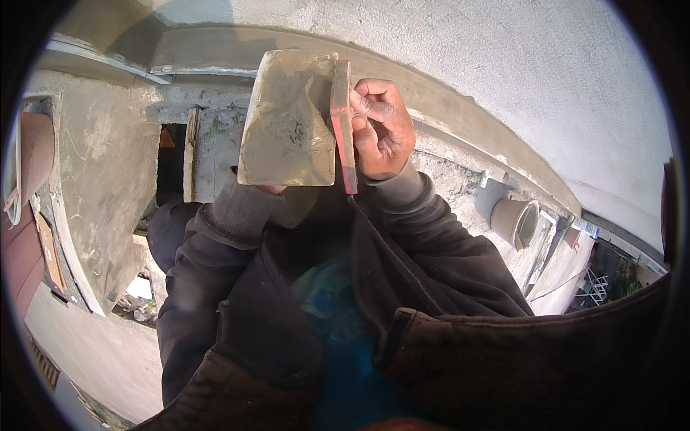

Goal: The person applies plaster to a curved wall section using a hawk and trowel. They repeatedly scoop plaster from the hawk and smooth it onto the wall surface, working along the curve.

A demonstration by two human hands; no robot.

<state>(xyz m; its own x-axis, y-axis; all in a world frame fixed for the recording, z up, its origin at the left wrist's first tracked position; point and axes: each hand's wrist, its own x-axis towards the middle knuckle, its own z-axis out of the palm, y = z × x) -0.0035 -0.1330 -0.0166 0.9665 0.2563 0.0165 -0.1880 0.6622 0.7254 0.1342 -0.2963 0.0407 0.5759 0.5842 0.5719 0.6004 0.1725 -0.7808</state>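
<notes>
In front of my chest a rectangular mortar hawk (284, 126) is held up, its face smeared with grey-beige wet mortar. My left hand (272, 189) is mostly hidden beneath it; only a sliver of skin shows at its lower edge, closed on the underside. A thin plastering float (343, 126) with a red-pink edge stands edge-on along the hawk's right side, seeming to touch it. Curled fingers of my right hand (384, 129) grip the float from its right side. Dark sleeves cover both forearms.
A rough white wall (532, 72) rises on the upper right, with a smooth mortar band (431, 108) along its edge. A bucket (514, 221) stands at the right. A plastered panel (108, 165) and a dark opening (170, 161) with a wooden strip (191, 154) lie left.
</notes>
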